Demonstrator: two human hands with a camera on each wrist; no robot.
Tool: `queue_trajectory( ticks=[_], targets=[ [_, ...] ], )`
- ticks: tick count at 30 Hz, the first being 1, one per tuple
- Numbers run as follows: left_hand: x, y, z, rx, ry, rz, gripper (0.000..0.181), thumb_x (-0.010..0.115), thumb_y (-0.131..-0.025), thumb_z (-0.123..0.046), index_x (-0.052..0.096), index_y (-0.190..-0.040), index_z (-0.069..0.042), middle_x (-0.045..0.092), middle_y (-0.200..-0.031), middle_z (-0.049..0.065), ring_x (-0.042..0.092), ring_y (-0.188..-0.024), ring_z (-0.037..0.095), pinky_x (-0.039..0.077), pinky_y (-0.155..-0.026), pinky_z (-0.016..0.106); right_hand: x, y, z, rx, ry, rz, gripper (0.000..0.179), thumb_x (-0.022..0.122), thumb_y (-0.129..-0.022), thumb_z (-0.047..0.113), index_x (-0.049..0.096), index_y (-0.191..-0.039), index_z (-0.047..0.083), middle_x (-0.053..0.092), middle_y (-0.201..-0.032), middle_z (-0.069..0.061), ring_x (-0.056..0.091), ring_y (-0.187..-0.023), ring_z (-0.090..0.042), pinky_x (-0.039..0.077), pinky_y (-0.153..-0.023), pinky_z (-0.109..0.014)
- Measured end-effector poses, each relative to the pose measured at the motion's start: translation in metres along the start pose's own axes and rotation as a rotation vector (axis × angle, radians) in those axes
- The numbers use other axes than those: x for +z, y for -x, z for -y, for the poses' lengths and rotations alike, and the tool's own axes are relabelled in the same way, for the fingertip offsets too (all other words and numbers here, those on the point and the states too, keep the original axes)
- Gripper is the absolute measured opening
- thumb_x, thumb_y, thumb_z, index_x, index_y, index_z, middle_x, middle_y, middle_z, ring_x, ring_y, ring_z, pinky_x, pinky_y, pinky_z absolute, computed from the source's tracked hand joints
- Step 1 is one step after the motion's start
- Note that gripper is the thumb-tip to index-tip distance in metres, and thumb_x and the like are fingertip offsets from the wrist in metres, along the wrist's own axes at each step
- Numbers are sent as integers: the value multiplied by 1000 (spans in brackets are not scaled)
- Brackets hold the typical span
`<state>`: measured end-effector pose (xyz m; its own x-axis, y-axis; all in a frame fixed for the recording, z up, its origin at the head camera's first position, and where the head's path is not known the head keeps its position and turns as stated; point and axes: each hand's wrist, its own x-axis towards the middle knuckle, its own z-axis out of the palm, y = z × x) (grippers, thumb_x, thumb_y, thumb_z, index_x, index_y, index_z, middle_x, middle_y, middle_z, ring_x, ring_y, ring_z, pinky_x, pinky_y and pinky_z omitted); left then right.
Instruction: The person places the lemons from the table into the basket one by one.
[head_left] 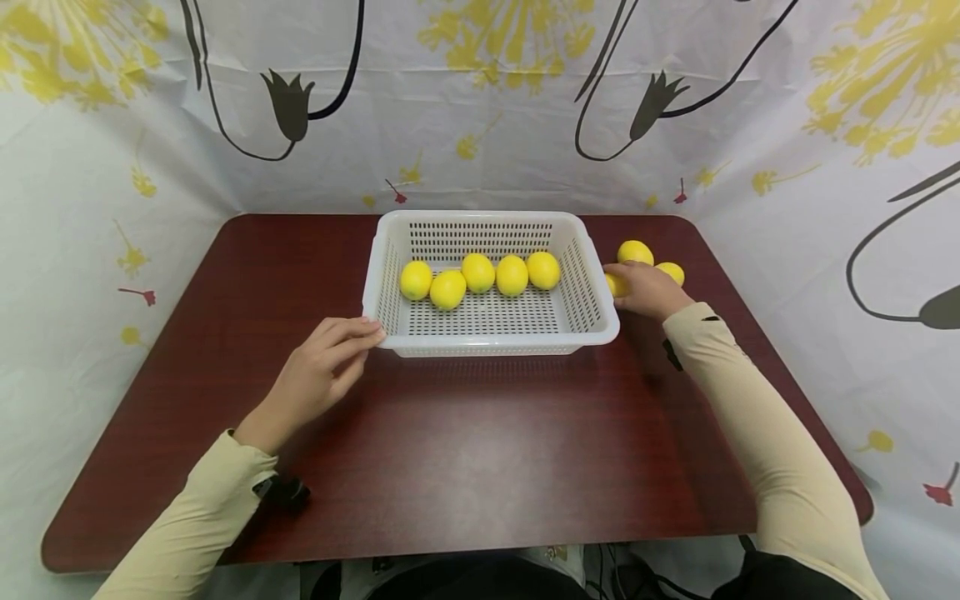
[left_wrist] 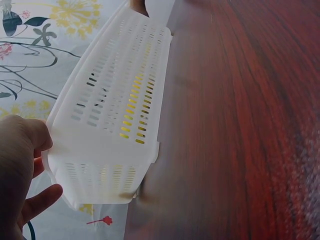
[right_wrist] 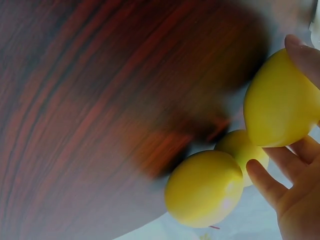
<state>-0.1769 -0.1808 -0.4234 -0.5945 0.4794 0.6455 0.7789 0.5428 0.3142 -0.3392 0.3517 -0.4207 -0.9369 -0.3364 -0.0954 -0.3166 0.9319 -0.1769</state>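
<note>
A white plastic basket (head_left: 495,341) with slotted walls stands on the table, several yellow lemons (head_left: 478,273) in a row inside it. At its near left corner my left hand (head_left: 318,367) pinches the rim; in the left wrist view the thumb and fingers (left_wrist: 44,202) lie either side of that edge. To the right of the basket, my right hand (head_left: 643,288) holds a lemon (right_wrist: 282,102) between thumb and fingers. Beside that hand lie two more lemons, one farther back (head_left: 635,252) and one to the right (head_left: 670,272). The hand partly hides the held lemon.
The dark red wooden table (head_left: 480,450) has rounded corners, and its surface extends in front of the basket. A white curtain (head_left: 480,167) with yellow flowers hangs behind it and along both sides. Several cables (head_left: 611,571) show below the near edge.
</note>
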Motion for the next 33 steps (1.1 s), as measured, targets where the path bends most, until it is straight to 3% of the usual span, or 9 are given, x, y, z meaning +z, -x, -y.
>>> queue_trajectory(
  ticks=[21, 29, 33],
  targets=[
    [1, -1, 0, 6, 21, -16, 38, 70, -84, 9, 73, -120, -1, 66, -126, 9, 56, -119, 30, 40, -105, 21, -4, 8, 3, 13, -11, -55, 65, 81, -83, 29, 57, -135, -1, 57, -133, -26, 55, -114, -41, 44, -99, -61],
    [1, 0, 0, 0, 23, -10, 40, 69, -84, 9, 72, -122, -3, 66, -127, 8, 56, -120, 30, 39, -106, 20, -10, 9, -2, -18, 28, -123, 60, 81, -82, 39, 63, -128, 5, 64, -122, -21, 59, -106, -38, 48, -87, -59],
    [1, 0, 1, 18, 12, -18, 40, 69, -84, 8, 72, -122, -3, 66, -127, 8, 57, -120, 31, 39, -106, 20, -20, 11, -3, -2, 31, -128, 63, 81, -82, 41, 62, -130, 5, 63, -124, -21, 59, -105, -38, 48, -87, -59]
  ],
)
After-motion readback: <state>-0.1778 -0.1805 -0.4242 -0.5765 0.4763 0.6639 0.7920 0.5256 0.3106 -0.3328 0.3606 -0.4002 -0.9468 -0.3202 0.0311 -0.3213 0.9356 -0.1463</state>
